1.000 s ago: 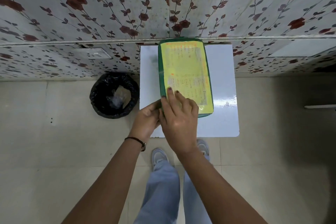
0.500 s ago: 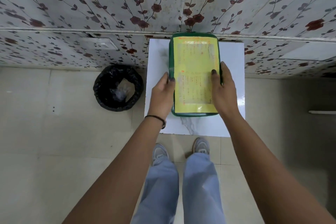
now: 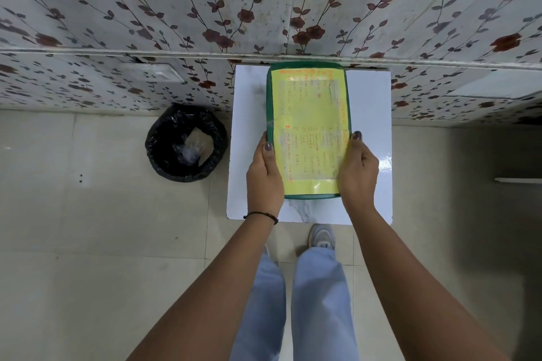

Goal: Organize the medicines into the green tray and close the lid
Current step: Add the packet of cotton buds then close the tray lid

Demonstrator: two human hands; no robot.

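The person has bare forearms, with no sleeves in view. On the wrist of the left hand [image 3: 264, 176] there is a thin dark bracelet [image 3: 261, 215] with small beads. The right hand [image 3: 356, 173] wears nothing. The fingernails [image 3: 357, 135] are painted dark. Below the bracelet appear light blue jeans [image 3: 319, 302] and one grey sneaker [image 3: 321, 236] with a white toe.

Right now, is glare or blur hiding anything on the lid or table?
Head view: a bright glare patch on the white table right of the right hand; the lid has faint sheen, its writing too soft to read; wide-angle bend curves the wall.
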